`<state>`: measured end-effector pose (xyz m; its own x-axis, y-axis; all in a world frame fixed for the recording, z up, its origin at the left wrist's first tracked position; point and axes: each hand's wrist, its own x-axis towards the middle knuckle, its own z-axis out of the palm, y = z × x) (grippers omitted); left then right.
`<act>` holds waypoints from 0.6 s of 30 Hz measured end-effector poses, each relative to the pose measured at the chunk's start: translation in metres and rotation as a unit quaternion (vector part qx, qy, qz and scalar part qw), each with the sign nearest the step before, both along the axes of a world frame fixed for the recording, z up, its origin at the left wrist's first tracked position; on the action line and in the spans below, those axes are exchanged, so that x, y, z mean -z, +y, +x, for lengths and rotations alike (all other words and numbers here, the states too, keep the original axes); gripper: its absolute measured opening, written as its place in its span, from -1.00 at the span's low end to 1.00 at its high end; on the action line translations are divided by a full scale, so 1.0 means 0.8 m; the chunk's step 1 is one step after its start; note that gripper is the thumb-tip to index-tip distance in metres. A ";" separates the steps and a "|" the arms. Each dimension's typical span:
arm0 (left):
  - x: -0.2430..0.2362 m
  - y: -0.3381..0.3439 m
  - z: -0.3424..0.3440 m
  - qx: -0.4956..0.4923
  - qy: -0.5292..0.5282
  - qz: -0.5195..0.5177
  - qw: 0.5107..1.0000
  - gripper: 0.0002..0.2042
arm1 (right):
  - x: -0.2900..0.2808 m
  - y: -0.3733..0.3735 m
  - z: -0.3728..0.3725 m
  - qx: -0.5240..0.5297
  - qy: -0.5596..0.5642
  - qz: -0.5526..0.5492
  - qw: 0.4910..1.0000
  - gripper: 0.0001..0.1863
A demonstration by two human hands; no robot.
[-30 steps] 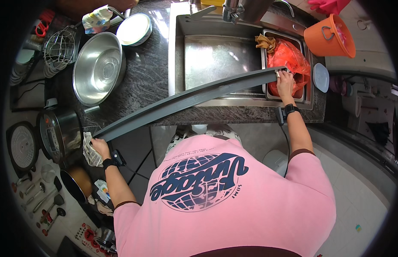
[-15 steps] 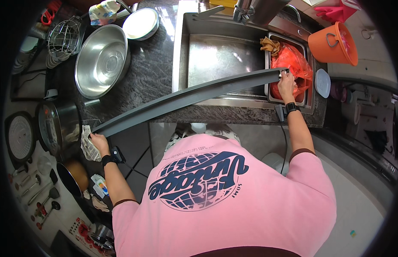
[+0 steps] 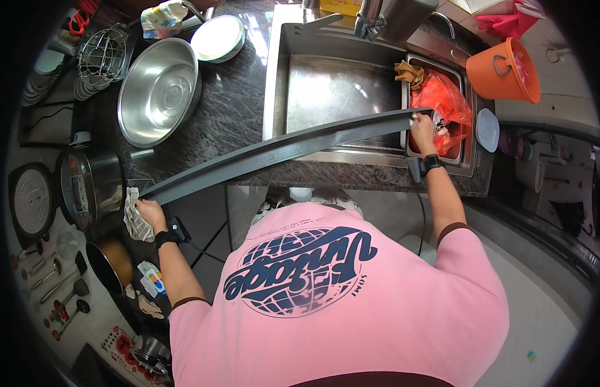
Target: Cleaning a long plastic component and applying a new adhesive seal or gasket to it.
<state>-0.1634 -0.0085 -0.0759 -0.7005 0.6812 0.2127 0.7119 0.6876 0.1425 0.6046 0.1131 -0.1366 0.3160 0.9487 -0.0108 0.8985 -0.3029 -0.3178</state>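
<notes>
A long grey channel-shaped strip (image 3: 280, 149) slants across in front of me, from the counter's left front edge to over the small basin at right. My left hand (image 3: 151, 213) is closed on its left, nearer end. A pale checked cloth (image 3: 138, 216) hangs against those fingers; whether they grip it too is unclear. My right hand (image 3: 423, 131) is closed at the strip's far right end, its fingertips partly hidden. Below that end, a red plastic bag (image 3: 438, 93) fills the small basin, with a brown cloth (image 3: 409, 75) on its rim.
Under the strip is the large steel sink (image 3: 338, 84), with a tap (image 3: 369, 22) behind it. A steel bowl (image 3: 159, 93) and a white-lidded container (image 3: 217, 39) stand on the left counter. An orange bucket (image 3: 500, 71) is at right. A rice cooker (image 3: 90, 187) stands left.
My right hand has shifted slightly left and toward me at the strip's right end, which sits slightly lower. My left hand stays on its end.
</notes>
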 end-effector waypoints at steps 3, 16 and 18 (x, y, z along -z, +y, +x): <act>0.009 -0.005 -0.013 0.025 0.032 0.025 0.999 -0.76 | -0.001 -0.010 -0.044 -0.104 0.043 0.081 0.990 -0.81; -0.015 0.011 0.001 0.037 -0.004 -0.031 0.999 -0.77 | -0.002 0.010 0.024 0.034 -0.131 -0.064 0.989 -0.78; -0.013 0.005 0.001 0.036 -0.009 -0.035 0.999 -0.75 | -0.012 0.009 -0.013 -0.016 -0.043 -0.014 0.999 -0.79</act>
